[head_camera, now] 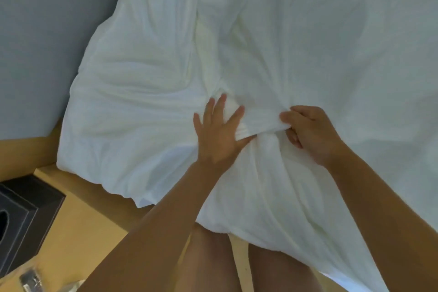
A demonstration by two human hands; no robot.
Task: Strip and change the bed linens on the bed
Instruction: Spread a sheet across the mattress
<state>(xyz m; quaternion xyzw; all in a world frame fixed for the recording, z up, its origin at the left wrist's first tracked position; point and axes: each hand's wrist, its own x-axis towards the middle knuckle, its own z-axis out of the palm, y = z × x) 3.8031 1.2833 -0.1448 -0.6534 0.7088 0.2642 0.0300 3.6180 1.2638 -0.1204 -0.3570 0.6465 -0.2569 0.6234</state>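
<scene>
A rumpled white duvet (272, 42) covers the bed and hangs over its near edge down to my legs. A bunched fold of the white linen (256, 123) lies between my hands. My left hand (219, 133) lies on the linen with fingers spread and straight, its thumb under the fold's edge. My right hand (310, 133) pinches the fold's right end, fingers curled round the cloth. What lies under the duvet is hidden.
A grey padded headboard (47, 31) fills the upper left. A wooden ledge and bedside surface (78, 216) run along the left. A dark tissue box (21, 218) stands on it at lower left, with clear plastic wrapping (35, 277) below.
</scene>
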